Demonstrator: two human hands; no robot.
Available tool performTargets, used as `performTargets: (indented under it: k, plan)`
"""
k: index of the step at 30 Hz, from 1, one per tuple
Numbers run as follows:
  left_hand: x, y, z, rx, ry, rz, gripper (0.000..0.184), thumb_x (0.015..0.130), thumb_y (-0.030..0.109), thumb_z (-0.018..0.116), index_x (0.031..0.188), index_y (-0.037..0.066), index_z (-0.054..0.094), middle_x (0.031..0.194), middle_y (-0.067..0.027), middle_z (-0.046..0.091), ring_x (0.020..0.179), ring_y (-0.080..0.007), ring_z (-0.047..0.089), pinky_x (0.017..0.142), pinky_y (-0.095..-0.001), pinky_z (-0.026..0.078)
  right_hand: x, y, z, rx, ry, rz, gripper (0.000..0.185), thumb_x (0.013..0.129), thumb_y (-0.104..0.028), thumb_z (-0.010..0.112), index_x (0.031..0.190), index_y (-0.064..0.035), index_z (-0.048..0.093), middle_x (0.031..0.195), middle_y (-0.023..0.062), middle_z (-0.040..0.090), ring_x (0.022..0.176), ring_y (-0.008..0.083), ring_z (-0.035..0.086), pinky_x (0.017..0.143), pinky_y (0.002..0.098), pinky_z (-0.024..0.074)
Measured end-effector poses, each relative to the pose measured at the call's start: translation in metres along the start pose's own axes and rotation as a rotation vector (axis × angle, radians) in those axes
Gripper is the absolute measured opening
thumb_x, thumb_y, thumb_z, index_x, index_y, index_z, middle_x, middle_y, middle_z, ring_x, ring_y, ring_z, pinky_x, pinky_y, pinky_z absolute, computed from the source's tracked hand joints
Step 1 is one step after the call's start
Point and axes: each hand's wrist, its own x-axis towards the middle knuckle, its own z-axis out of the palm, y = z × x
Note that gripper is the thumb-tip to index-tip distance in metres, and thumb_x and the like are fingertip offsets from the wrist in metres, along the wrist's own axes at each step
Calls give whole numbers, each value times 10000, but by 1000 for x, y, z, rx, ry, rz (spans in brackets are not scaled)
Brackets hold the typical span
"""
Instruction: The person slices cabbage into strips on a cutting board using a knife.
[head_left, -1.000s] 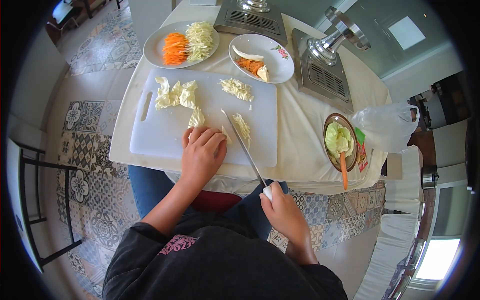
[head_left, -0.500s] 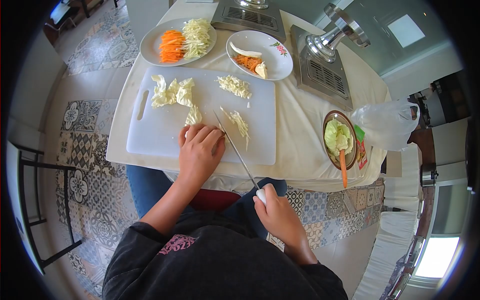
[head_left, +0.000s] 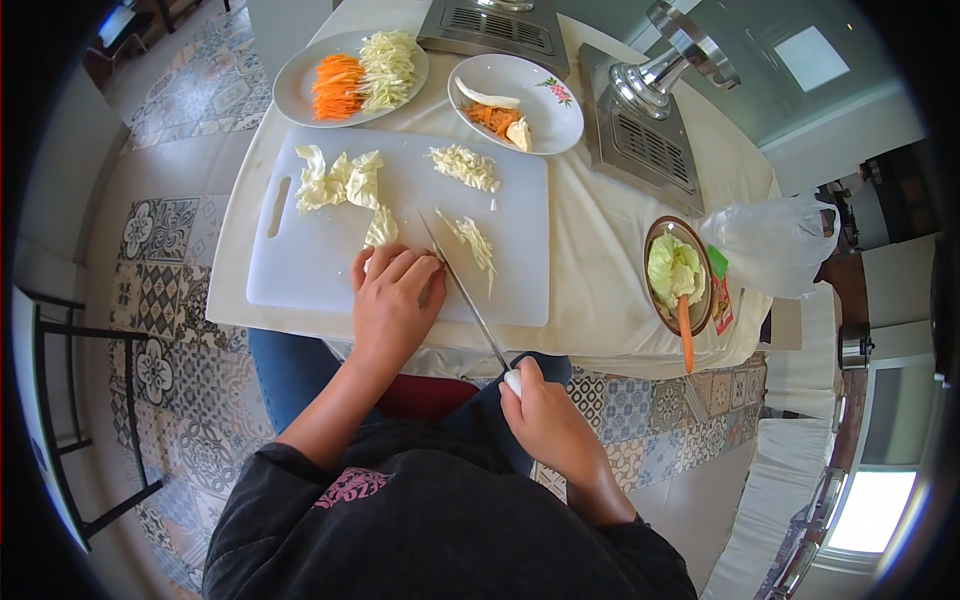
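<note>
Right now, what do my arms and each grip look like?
Loose black sleeves leave both forearms bare. The left grip and right grip are ungloved. The black shirt has a pink print toward its left side.

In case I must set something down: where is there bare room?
Tablecloth is bare between the cutting board and the brown-rimmed bowl; so is the board's near-left corner. Crowded: around the left hand and knife.

You wear a black T-shirt [head_left: 450, 520] with loose sleeves [head_left: 262, 490], a pink lettered print [head_left: 353, 487] and blue jeans [head_left: 287, 368]; your hands [head_left: 392, 312] are bare.
</note>
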Motion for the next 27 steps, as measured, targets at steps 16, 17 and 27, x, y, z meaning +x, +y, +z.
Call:
performTargets:
  k: [16, 17, 27]
  plan:
    - [0, -1, -1, -31, -15, -5, 104, 816, 113, 739, 897, 130, 675, 984, 11, 700, 1040, -201, 630, 1043, -467, 375, -38, -2, -23, -81, -114, 96, 277, 1012, -213, 532, 1030, 39, 421, 714, 318, 636, 684, 521, 630, 625, 597, 493]
    - [-1, -1, 0, -31, -12, -6, 107, 816, 112, 738, 899, 129, 674, 989, 11, 700, 1042, -202, 630, 1043, -467, 374, -35, -3, -22, -80, -103, 88, 276, 1013, -212, 531, 1032, 41, 421, 716, 321, 636, 688, 522, 630, 626, 599, 492]
    - [-2, -3, 1, -2, -17, 10, 108, 818, 117, 734, 902, 127, 666, 1001, 14, 697, 1053, -193, 631, 1053, -474, 365, 40, -21, 0, -80, -23, 29, 267, 1017, -198, 520, 1051, 52, 435, 784, 339, 647, 770, 531, 634, 662, 604, 481]
